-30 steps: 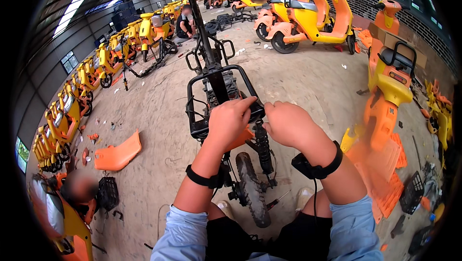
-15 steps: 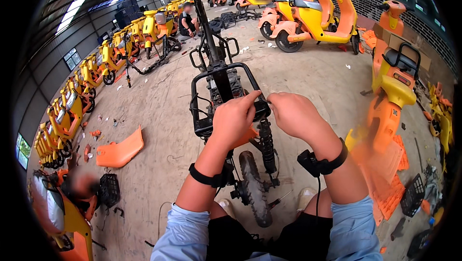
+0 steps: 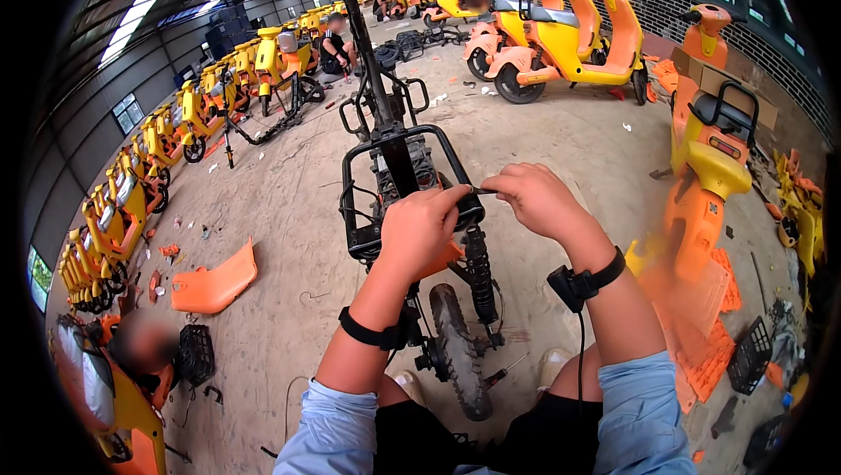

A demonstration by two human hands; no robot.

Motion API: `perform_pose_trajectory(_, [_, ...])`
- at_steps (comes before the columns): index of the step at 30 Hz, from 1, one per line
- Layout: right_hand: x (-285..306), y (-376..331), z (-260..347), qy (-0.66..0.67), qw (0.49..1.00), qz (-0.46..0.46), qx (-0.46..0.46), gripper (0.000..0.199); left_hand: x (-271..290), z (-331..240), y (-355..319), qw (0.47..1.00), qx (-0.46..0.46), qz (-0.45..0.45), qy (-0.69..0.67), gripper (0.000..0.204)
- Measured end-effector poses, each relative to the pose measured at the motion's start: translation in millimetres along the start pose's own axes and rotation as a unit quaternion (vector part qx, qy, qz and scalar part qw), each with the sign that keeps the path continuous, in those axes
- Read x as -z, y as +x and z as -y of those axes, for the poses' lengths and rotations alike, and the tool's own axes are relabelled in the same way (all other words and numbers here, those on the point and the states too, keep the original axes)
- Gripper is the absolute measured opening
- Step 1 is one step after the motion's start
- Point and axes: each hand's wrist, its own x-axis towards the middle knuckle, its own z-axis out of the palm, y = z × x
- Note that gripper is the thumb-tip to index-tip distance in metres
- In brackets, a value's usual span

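In front of me stands a stripped electric scooter with a bare black frame [image 3: 372,63], its rear wheel [image 3: 457,348] between my feet. My left hand [image 3: 416,231] is closed at the right rear corner of the rack-like black tube loop [image 3: 454,152], forefinger and thumb pinched; what they grip is mostly hidden. Just right of that corner, my right hand [image 3: 539,202] pinches a thin dark strip [image 3: 481,191], perhaps a cable end, that runs toward my left fingertips. Below the corner hangs a black coil shock absorber [image 3: 477,266].
A screwdriver-like tool [image 3: 504,373] lies beside the wheel. An orange panel [image 3: 217,280] rests on the floor to the left. Yellow and orange scooters [image 3: 604,41] stand in rows on both sides. A person [image 3: 335,47] crouches farther off; another is at lower left.
My right hand has drawn slightly to the right and lower, showing the thin dark strip between my hands. My left hand stays at the frame corner. The view has shifted a little.
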Motion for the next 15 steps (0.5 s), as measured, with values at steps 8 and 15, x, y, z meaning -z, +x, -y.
perform_pose_trajectory(8, [8.8,-0.3,28.9,-0.082,0.993,0.067,-0.058,0.034,-1.4,1.1,-1.6,1.0,0.013,0.014,0.0,0.032])
perform_pose_trajectory(15, [14.2,1.0,46.8,-0.093,0.989,0.072,-0.086,0.02,0.1,-1.8,2.1,0.999,0.021,0.022,-0.016,0.028])
